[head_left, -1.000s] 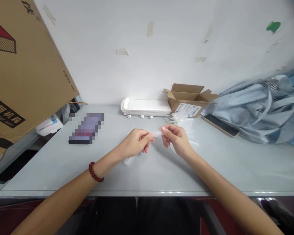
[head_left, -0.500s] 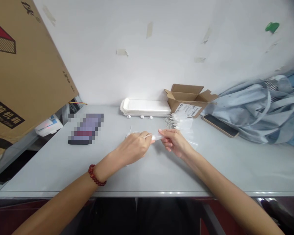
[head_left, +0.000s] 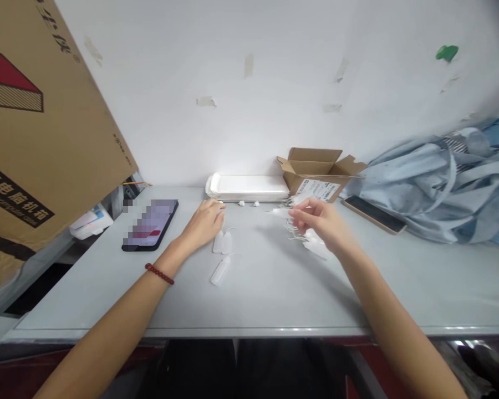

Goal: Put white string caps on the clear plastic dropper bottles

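Note:
My left hand [head_left: 203, 223] lies low over the grey table [head_left: 274, 293], fingers drawn together, their tips at a small white bit I cannot make out, just in front of the white tray stack [head_left: 249, 187]. Two white bottle-shaped plastic tags [head_left: 223, 243] lie beside that hand, and a third tag [head_left: 218, 272] lies nearer me. My right hand [head_left: 319, 220] is raised slightly, pinching a small white plastic piece [head_left: 281, 212] that sticks out to the left. Under it sits a loose pile of white tags with thin pins [head_left: 311, 244].
An open cardboard box [head_left: 318, 172] stands behind the right hand. A dark phone [head_left: 149, 224] lies at the left and another phone [head_left: 368, 212] at the right, beside blue cloth [head_left: 441, 183]. A large cardboard carton [head_left: 37, 127] leans in at the left.
The hands, joined on one small piece before, have parted. My left hand moved left and away toward the tray. My right hand moved right over the pile, keeping a white piece.

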{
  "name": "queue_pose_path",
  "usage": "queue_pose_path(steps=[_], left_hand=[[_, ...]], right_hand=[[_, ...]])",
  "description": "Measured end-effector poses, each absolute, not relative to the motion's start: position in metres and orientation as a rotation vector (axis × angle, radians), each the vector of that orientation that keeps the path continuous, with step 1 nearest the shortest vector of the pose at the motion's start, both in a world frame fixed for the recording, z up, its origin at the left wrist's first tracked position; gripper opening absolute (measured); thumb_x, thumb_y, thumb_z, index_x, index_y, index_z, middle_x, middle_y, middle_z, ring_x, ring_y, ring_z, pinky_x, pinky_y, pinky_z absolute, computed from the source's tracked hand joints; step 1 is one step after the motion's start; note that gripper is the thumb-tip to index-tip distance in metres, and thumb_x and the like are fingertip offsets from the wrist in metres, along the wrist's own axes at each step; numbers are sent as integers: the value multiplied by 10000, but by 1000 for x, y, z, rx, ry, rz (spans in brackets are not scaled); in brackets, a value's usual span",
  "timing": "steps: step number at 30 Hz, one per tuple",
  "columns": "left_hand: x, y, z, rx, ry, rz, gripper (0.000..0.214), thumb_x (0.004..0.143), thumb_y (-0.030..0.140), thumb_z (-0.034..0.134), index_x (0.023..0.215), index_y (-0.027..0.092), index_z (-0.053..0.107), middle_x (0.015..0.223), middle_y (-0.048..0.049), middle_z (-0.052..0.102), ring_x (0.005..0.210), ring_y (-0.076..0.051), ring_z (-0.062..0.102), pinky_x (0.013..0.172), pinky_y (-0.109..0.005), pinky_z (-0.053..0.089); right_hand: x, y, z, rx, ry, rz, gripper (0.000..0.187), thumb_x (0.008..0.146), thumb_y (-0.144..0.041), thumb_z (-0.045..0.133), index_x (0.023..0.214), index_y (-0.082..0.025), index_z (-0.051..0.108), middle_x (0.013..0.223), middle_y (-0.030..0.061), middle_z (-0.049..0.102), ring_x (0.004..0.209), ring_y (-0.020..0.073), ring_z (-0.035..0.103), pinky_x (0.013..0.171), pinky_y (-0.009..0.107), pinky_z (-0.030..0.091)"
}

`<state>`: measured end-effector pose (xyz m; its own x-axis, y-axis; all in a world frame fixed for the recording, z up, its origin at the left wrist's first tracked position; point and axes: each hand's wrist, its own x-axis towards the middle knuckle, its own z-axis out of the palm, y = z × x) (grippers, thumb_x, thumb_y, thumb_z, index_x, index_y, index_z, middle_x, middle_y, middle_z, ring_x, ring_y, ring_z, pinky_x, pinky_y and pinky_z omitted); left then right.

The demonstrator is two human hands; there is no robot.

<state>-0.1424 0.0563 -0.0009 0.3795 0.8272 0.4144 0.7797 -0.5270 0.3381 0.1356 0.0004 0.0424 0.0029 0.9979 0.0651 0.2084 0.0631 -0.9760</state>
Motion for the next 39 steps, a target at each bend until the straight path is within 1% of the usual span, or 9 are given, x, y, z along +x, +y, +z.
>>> queue_pose_path(steps=[3,6,9,12,19,28,32,35,39], left_hand=[[-156,80,-16,2544,1453,832,360,883,132,332,1139,123,585,1195,-116,564,1114,-225,503,992,-393,399],[-159,93,-26,2549,1430,802,421,855,75,315,1182,122,576,1292,-118,520,1171,-227,471,1022,-403,379],[-158,97,-31,2568,1435,740,470,815,28,320,1189,136,583,1330,-107,500,1178,-233,466,1034,-428,370],[-157,98,-33,2576,1422,730,465,821,40,320,1187,148,586,1324,-95,503,1184,-226,465,1033,-422,376],[-157,98,-31,2543,1431,770,389,850,112,327,1083,97,638,1203,-136,541,1112,-221,518,1002,-379,411],[-157,96,-25,2535,1507,741,327,833,159,383,958,143,685,1050,-107,611,995,-227,573,946,-386,447],[-157,95,-24,2498,1580,739,271,802,151,426,880,147,685,956,-102,640,894,-225,595,885,-376,463],[-158,94,-22,2488,1630,717,235,762,121,446,824,149,671,882,-100,648,836,-225,598,829,-356,468],[-155,90,-18,2445,1661,739,178,731,125,481,798,157,643,814,-80,647,757,-204,595,761,-323,465]], right_hand=[[153,2,48,-1432,-1522,889,316,689,-420,711,777,-160,553,641,42,660,495,117,544,464,240,411],[172,4,52,-1519,-1619,837,300,684,-397,712,774,-154,559,709,75,686,549,137,578,491,255,434],[191,5,53,-1589,-1717,910,276,680,-376,717,757,-151,576,702,67,682,580,142,588,519,258,448],[205,4,52,-1650,-1836,997,259,668,-366,722,736,-153,592,648,47,667,574,144,582,506,253,433],[221,4,48,-1718,-1881,1000,265,634,-369,734,727,-157,603,639,46,669,571,156,599,480,252,416],[225,7,46,-1925,-1867,875,261,633,-359,734,714,-167,577,634,84,696,559,203,652,472,279,445],[225,4,50,-2003,-1871,834,314,646,-435,726,725,-177,566,636,71,696,587,205,657,507,286,455],[224,4,51,-2038,-1787,664,343,680,-500,683,725,-183,560,659,68,698,576,203,651,549,310,461],[214,9,48,-1987,-1629,207,342,762,-526,586,684,-196,548,635,71,673,545,200,611,584,335,442]])
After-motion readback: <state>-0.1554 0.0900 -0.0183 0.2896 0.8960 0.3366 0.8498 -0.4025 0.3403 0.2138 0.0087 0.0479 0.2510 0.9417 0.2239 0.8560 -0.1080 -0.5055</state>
